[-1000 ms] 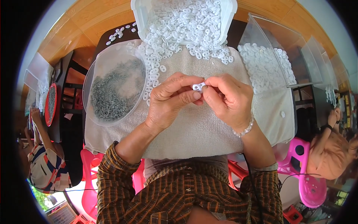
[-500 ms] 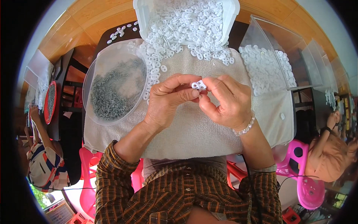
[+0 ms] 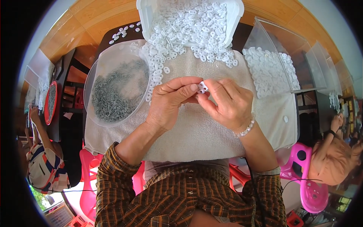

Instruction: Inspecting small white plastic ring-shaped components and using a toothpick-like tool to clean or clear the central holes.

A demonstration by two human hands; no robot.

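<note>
Over the towel point(image 3: 196, 136), both my hands meet at a small white plastic piece with round holes point(image 3: 203, 87). My left hand point(image 3: 166, 100) pinches it from the left between thumb and fingers. From the other side, the closed fingertips of my right hand point(image 3: 232, 104) grip the same piece. Fingers cover part of it, so I cannot tell whether it is one part or two joined. Left of my hands is a round clear tub point(image 3: 90, 108) of small grey screw-like pieces point(image 3: 109, 104). Loose white two-holed oval pieces point(image 3: 166, 53) spill from a white bin point(image 3: 237, 19) ahead.
A clear box point(image 3: 310, 68) with white pieces point(image 3: 261, 72) stands at the right. One oval piece point(image 3: 286, 118) lies on the towel's right side. Several ovals point(image 3: 119, 33) rest on the dark table point(image 3: 104, 43). People sit at both sides, near a pink chair point(image 3: 314, 193).
The white piece has turned slightly between my fingertips. My left thumb has shifted up onto it, and my right fingers have closed in lower around it.
</note>
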